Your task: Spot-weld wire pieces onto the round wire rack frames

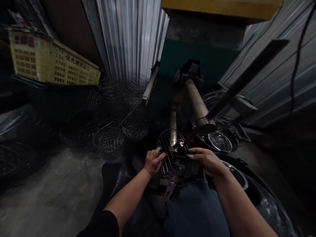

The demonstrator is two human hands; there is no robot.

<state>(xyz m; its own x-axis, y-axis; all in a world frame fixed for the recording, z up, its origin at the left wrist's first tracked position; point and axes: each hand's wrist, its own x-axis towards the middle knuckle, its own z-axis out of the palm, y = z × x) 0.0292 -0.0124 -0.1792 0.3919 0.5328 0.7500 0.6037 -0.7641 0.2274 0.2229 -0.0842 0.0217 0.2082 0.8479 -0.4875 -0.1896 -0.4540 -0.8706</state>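
Note:
A round wire basket (pixel 170 166) is held between my two hands at the front of a welding machine (pixel 202 49). My left hand (pixel 153 161) grips the basket's left side, fingers curled over the wires. On the other side, the fingertips of my right hand (pixel 206 159) pinch the basket's right edge. The machine's lower electrode arm (pixel 173 126) reaches into the basket. Its thick upper arm (pixel 198 105) ends just above, with a dark slanted tip coming down to the wires. A small orange glow shows where the tip meets the basket.
Stacked wire baskets (pixel 108 140) stand on the floor to the left. Behind them a yellow plastic crate (pixel 56 64) rests on a dark bin. At right are round metal pieces (pixel 221 141) in a dark container. A dark bar (pixel 249 77) slants upward from the machine.

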